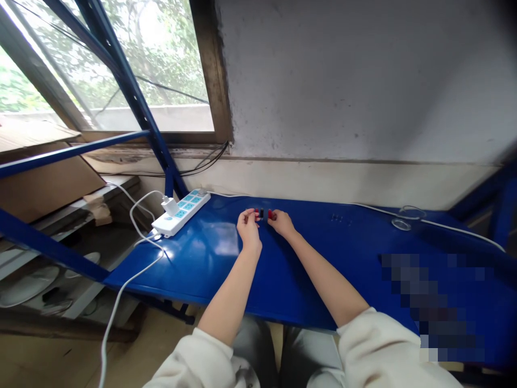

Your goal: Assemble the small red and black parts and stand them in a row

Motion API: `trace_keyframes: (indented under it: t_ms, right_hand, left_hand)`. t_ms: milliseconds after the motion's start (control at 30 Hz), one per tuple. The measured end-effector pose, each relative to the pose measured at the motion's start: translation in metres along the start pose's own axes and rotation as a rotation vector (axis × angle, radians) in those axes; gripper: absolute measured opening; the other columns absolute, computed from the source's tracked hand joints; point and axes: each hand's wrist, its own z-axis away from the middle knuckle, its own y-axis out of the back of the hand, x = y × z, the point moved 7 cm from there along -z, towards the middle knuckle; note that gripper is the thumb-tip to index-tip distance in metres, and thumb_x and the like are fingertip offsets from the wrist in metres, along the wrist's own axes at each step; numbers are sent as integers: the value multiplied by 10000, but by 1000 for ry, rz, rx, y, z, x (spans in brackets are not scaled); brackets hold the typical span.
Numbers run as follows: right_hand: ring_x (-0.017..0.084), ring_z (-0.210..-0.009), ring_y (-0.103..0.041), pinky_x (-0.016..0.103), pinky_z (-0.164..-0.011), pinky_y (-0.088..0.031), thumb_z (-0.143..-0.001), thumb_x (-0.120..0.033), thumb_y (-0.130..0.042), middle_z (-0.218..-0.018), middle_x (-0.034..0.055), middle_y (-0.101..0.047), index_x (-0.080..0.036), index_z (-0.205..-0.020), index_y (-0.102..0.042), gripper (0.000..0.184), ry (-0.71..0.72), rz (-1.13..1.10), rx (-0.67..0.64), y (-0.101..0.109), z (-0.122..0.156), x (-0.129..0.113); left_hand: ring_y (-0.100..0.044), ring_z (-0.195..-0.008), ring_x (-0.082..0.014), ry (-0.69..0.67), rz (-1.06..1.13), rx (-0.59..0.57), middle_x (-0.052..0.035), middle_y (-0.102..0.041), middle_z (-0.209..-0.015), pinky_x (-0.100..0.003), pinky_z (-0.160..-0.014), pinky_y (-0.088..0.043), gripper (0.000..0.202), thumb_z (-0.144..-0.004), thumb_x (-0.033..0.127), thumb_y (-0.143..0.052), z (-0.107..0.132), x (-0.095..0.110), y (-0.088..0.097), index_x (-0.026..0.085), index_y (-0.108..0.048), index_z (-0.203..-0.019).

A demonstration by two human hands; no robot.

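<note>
Both my hands meet over the far middle of a blue metal table [226,269]. My left hand [247,227] and my right hand [281,222] each pinch an end of a small red and black object [263,214] held between them, just above the tabletop. The object is too small to name. Fingers of both hands are curled closed round it. Cream sleeves cover my upper forearms.
A white power strip [181,213] with blue sockets and a plugged charger lies at the table's far left corner, its white cable [121,296] trailing off the edge. A thin white cable [444,225] with a coil runs along the far right. Blue shelf struts [133,91] stand left, before a window.
</note>
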Motion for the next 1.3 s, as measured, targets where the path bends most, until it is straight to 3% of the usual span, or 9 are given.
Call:
trace_keyframes:
  t_ms: [233,300,400,500,600,767,1300]
  right_hand:
    - [185,-808,-595,244,-624,-396,-730,-285,-555,-859,66,-648,-176,-861,-601,177,-73,150,-102,-1,-2,-4]
    - [192,-838,-591,250,-640,-405,-702,-321,-598,-908,73,-642,-174,-946,-593,285,-103,173,-157,4,2,-2]
    - [199,-850,-592,265,-668,-416,-703,-347,-593,-921,89,-641,-161,-985,-592,338,-154,170,-200,21,16,7]
    - [185,-855,-591,265,-709,-419,-757,-311,-516,-909,87,-646,-157,-980,-595,283,-65,55,-42,53,37,9]
    - [164,-778,-594,254,-688,-425,-782,-306,-467,-847,64,-649,-168,-911,-606,235,-15,-54,152,78,61,14]
    - [159,-679,-580,255,-628,-409,-798,-295,-416,-760,47,-641,-183,-825,-605,221,34,-60,271,82,80,17]
    - [147,-641,-560,233,-558,-355,-805,-268,-388,-735,33,-624,-200,-782,-582,207,56,28,214,67,80,17]
  left_hand:
    - [-553,-612,-92,-18,-127,-16,-34,-592,-767,-190,-494,-372,178,-718,220,-462,-5,-9,0,144,-531,-863]
    - [-564,-652,-102,-94,-272,-92,-35,-598,-755,-206,-562,-409,150,-743,226,-460,-4,-9,-6,143,-541,-838]
    - [-560,-668,-110,-317,-617,-288,-23,-603,-715,-225,-644,-415,144,-779,246,-451,8,-5,-23,159,-565,-771]
    - [-548,-657,-119,-547,-928,-452,-19,-602,-707,-221,-618,-388,199,-814,274,-421,30,-2,-39,178,-577,-736]
    - [-552,-654,-128,-630,-1090,-539,-18,-603,-696,-217,-576,-363,252,-843,296,-381,43,-5,-45,188,-581,-734]
    - [-568,-674,-135,-627,-1168,-577,-22,-625,-730,-215,-575,-357,262,-861,292,-357,48,-10,-47,191,-589,-794]
    - [-566,-641,-129,-660,-1171,-583,-18,-629,-704,-218,-547,-330,257,-859,289,-355,52,-11,-48,187,-580,-788]
